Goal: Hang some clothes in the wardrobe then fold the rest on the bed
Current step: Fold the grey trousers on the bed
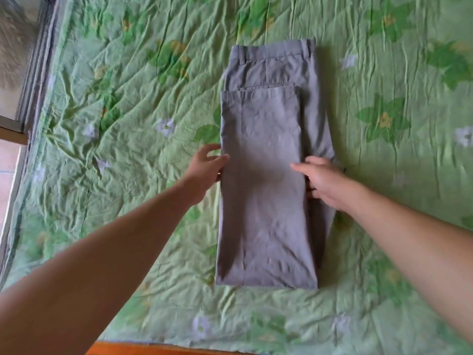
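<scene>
A pair of grey trousers point(266, 175), legs folded up over the seat (waistband point(271, 51) at the far end), lies on a green floral bedspread point(128, 124). At the trousers' left edge the left hand point(207, 166) is loosely spread, thumb touching cloth. At their right edge the right hand point(325, 180) pinches the upper layer, thumb on top.

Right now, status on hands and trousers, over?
Left hand open, thumb touching trousers at left edge. Right hand on right edge, grip unclear. Trousers folded, flat on bed. No other clothes in view.
</scene>
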`<state>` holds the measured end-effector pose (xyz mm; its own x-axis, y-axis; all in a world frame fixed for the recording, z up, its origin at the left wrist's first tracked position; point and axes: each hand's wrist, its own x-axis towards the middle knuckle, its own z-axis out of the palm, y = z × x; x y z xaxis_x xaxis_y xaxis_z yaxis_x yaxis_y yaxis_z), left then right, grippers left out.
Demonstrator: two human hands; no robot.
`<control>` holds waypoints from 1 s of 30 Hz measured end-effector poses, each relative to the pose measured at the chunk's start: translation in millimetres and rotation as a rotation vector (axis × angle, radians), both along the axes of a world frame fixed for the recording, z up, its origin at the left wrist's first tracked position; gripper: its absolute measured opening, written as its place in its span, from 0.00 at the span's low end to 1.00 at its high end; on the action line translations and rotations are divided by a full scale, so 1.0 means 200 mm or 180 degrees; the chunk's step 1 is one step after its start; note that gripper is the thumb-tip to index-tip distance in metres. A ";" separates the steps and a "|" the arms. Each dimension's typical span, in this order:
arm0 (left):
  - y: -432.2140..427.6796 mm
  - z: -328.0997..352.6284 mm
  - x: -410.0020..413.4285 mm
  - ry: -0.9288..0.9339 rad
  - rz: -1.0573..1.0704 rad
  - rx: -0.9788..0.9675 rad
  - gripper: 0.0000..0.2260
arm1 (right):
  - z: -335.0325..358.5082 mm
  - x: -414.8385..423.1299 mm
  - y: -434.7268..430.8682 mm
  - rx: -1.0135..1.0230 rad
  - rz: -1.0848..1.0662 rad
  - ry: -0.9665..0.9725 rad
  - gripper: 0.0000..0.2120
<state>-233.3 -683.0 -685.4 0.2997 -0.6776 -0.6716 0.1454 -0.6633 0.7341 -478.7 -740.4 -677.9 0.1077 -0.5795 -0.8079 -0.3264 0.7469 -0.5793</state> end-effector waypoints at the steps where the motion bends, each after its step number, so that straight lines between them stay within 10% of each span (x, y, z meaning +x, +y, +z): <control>1: -0.09 -0.01 0.02 -0.0167 -0.0057 -0.0154 0.14 | -0.01 0.05 -0.11 -0.0184 -0.0076 0.0033 0.06; 14: -0.83 -0.04 0.11 -0.1001 -0.0079 -0.0915 0.16 | -0.10 0.30 -0.88 -0.1918 -0.0354 0.0590 0.06; 20: -1.03 -0.06 0.15 -0.1260 -0.0190 -0.0821 0.18 | -0.10 0.28 -1.09 -0.2408 0.0680 0.1566 0.14; 27: -1.00 -0.13 0.17 -0.3143 -0.1363 -0.0866 0.28 | -0.14 0.30 -1.02 -0.3620 0.1925 0.2593 0.22; 30: -0.97 -0.22 0.08 -0.3672 -0.2611 -0.0825 0.30 | -0.25 0.33 -0.95 -0.3173 0.2598 0.2564 0.30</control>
